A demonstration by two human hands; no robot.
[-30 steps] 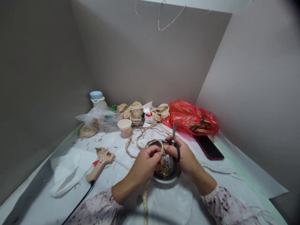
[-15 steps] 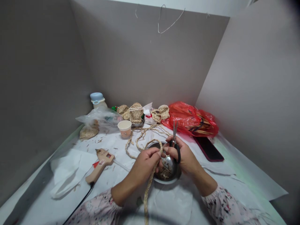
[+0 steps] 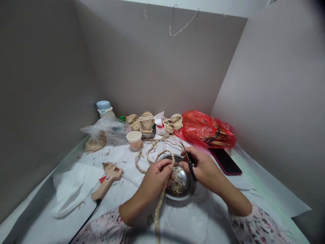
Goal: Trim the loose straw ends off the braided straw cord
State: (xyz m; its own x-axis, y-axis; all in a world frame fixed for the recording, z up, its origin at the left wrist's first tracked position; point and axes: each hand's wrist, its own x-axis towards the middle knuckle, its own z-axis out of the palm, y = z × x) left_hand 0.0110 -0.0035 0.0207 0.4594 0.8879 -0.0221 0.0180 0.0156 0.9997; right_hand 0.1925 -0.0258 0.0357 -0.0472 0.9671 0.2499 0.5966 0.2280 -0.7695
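Note:
My left hand (image 3: 157,176) pinches a braided straw rope (image 3: 157,213), which hangs down toward the front edge and loops away behind the fingers. Black-handled scissors (image 3: 191,165) are in my right hand (image 3: 203,167), their blades pointing up and to the left. Beneath both hands lies a round metal bowl (image 3: 188,193) with straw clippings (image 3: 177,188) inside. The fingertips of my right hand are close to the rope; whether they touch it I cannot tell. More of the cord lies in loose loops behind my left hand.
A glue gun (image 3: 108,181) with a black cable lies left, near a crumpled white sheet (image 3: 68,189). Behind are a paper cup (image 3: 134,140), a plastic bag (image 3: 109,127), a lidded bottle (image 3: 104,108), woven pieces (image 3: 146,122) and a red bag (image 3: 198,127). A phone (image 3: 225,162) lies right.
My right hand has shifted slightly right, away from the rope, and the scissors have tilted from upright to leaning left. My left hand still pinches the rope. The view has shifted slightly.

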